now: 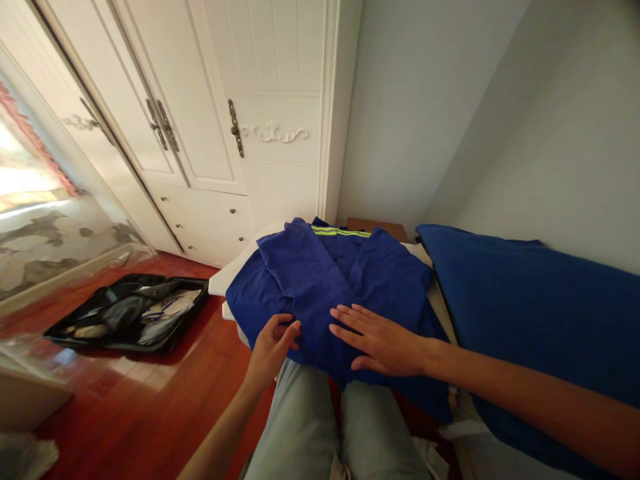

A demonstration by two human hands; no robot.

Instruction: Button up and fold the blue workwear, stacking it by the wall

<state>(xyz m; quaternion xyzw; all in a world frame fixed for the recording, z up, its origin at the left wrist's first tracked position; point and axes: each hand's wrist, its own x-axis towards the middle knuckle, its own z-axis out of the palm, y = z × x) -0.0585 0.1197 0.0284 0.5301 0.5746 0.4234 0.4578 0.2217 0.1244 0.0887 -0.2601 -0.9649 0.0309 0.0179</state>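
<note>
A blue garment [320,280] with yellow-green stripes near its far edge lies spread over a white surface [227,280], its sleeves folded inward across the front. My right hand [383,340] rests flat on the garment's near middle, fingers stretched to the left. At the garment's near left edge is my left hand [277,343], its fingers curled with the thumb close to the fingertips. Whether cloth is between those fingers is hard to make out.
Beside the garment on the right lies a large blue pillow [530,320]. An open black suitcase [130,312] with clothes sits on the red wooden floor [200,380]. White wardrobes [280,60] stand behind. A box [30,390] is at the lower left.
</note>
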